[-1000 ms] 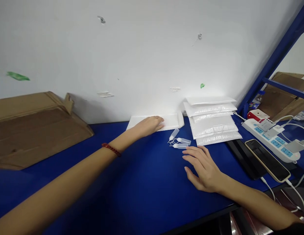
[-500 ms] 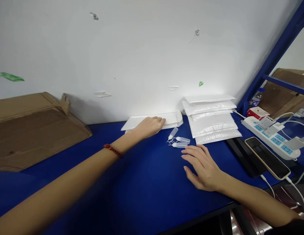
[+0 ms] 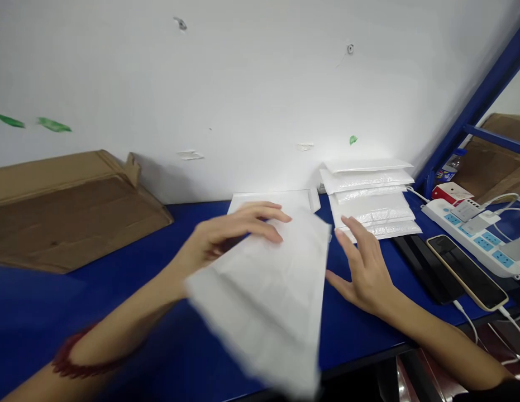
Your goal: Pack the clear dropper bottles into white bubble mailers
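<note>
My left hand (image 3: 238, 229), with a red bead bracelet on the wrist, grips a white padded envelope (image 3: 280, 279) held above the table; the envelope's lower edge is blurred. My right hand (image 3: 362, 268) is beside the envelope's right edge, fingers apart and holding nothing. Behind the held envelope, another flat white envelope (image 3: 276, 197) lies against the wall. A stack of white bubble envelopes (image 3: 371, 206) stands just beyond my right hand. The small clear bottles are hidden behind the held envelope.
Brown cardboard (image 3: 67, 215) leans at the left on the blue table (image 3: 176, 340). On the right are a phone (image 3: 467, 272), a black flat device (image 3: 427, 268), a power strip (image 3: 473, 237) with cables, a red and white box (image 3: 451, 193) and a bottle (image 3: 451, 166).
My left hand has lifted an envelope from the pile by the wall and brought it nearer. My right hand has shifted slightly right and up. The camera view has moved a little left.
</note>
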Motion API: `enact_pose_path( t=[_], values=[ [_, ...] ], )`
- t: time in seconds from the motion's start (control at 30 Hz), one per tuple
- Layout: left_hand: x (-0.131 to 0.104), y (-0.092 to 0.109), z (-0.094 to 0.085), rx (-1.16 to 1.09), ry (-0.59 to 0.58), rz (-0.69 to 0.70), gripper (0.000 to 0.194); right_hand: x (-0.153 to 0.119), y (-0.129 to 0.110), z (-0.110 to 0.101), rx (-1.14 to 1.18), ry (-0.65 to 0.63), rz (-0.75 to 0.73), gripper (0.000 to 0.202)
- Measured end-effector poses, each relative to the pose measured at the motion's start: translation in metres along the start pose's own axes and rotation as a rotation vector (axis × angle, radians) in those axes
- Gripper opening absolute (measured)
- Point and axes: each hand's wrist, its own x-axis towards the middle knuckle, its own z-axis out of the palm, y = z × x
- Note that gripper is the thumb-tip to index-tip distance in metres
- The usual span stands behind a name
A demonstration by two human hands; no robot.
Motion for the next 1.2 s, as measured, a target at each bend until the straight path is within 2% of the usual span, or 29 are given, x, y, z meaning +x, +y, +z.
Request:
enact_pose_path(
  t=[0.07,0.13,0.23,0.3,0.37,0.43,0.53,0.67,0.8,0.93,1.07,1.2],
  values=[
    [-0.005,-0.008,0.006,-0.255,-0.148,-0.127,0.018,0.000,-0.004,-0.002,-0.003,-0.004,-0.113,0.056],
    [-0.010,-0.020,0.014,-0.444,-0.190,-0.244,0.024,-0.001,-0.009,-0.003,-0.031,-0.016,-0.217,0.049],
    [-0.014,-0.032,0.026,-0.608,-0.091,-0.529,0.056,-0.002,-0.014,-0.004,-0.117,-0.039,-0.273,0.045],
    [-0.017,-0.033,0.032,-0.767,-0.001,-0.762,0.068,-0.002,-0.015,-0.004,-0.208,-0.078,-0.236,0.045],
    [-0.020,-0.032,0.035,-0.924,0.101,-0.879,0.080,-0.002,-0.016,-0.002,-0.325,-0.118,-0.173,0.047],
    [-0.023,-0.031,0.035,-0.961,0.176,-0.887,0.079,-0.004,-0.016,0.002,-0.437,-0.131,-0.106,0.048],
    [-0.025,-0.033,0.035,-0.872,0.160,-0.902,0.055,-0.007,-0.018,0.007,-0.499,-0.131,-0.045,0.051],
    [-0.020,-0.033,0.042,-0.838,0.055,-0.907,0.037,-0.010,-0.024,0.005,-0.284,-0.341,-0.032,0.063],
    [-0.014,-0.029,0.058,-0.911,-0.117,-0.868,0.037,-0.009,-0.025,0.002,-0.096,-0.532,-0.061,0.080],
    [-0.013,-0.031,0.072,-0.924,-0.230,-0.895,0.037,-0.008,-0.019,0.002,0.005,-0.635,-0.004,0.094],
    [-0.013,-0.036,0.078,-0.837,-0.288,-0.885,0.037,-0.007,-0.015,0.001,0.028,-0.651,0.064,0.089],
    [-0.011,-0.038,0.078,-0.677,-0.260,-0.914,0.037,-0.008,-0.013,0.002,0.021,-0.611,0.067,0.084]
  ],
)
